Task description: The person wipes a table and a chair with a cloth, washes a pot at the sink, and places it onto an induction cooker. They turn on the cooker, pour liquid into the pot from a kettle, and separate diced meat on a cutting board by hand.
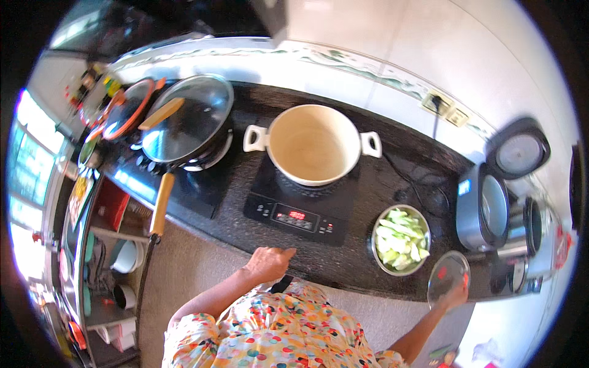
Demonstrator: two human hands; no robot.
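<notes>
My left hand (pixel 270 264) hovers at the counter's front edge with its index finger pointing right and the other fingers curled. Nothing shows in it. Just beyond is a black induction cooktop (pixel 262 198) with a lit red display. On the cooktop stands a white two-handled pot (pixel 314 143) with a cream interior; some clear liquid may be in it. At the right, my right hand (pixel 454 294) grips a clear round dish or lid (pixel 445 276) by its edge. Small red spots show on it, too blurred to name. Nearby, a metal bowl (pixel 375 244) holds cut pale-green vegetable pieces (pixel 401 237).
Left of the pot are a glass-lidded wok (pixel 198 119) with a wooden handle (pixel 162 202) jutting past the counter, and an orange-rimmed pan (pixel 131 110). An open-lidded rice cooker (pixel 478 211) stands right. A black cord (pixel 407 177) runs along the counter; shelves (pixel 110 317) stand left.
</notes>
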